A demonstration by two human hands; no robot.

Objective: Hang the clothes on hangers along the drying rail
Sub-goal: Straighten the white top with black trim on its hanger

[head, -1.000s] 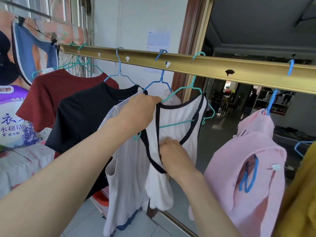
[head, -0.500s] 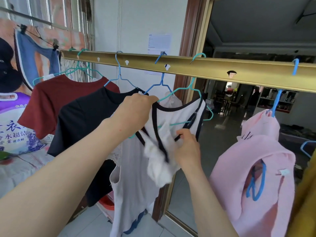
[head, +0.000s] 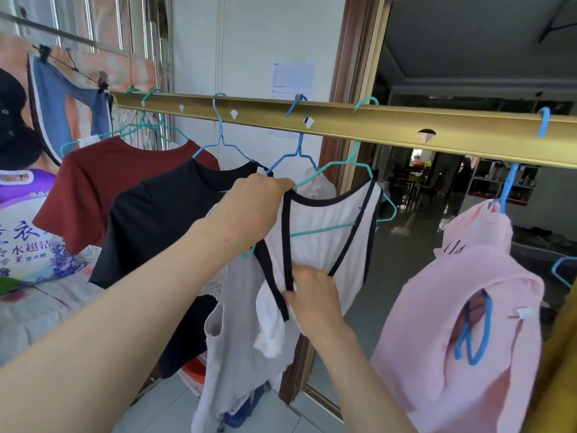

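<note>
A gold drying rail (head: 359,126) crosses the view at head height. A white top with black trim (head: 331,235) hangs on a teal hanger (head: 362,170) hooked over the rail. My left hand (head: 249,210) grips the top's left shoulder at the hanger's end. My right hand (head: 312,295) pinches the black-trimmed strap lower down, with bunched white cloth beneath it. Left of it hang a pale grey vest (head: 231,339), a black T-shirt (head: 156,226) and a dark red T-shirt (head: 106,182), each on a hanger.
A pink garment (head: 452,323) hangs on a blue hanger (head: 509,189) to the right, and yellow cloth (head: 559,354) fills the right edge. A detergent bag (head: 25,232) sits on a covered surface at left. An open doorway lies behind the rail.
My right hand has dropped from the neckline to the strap and pulled it down. My left hand has stayed on the shoulder.
</note>
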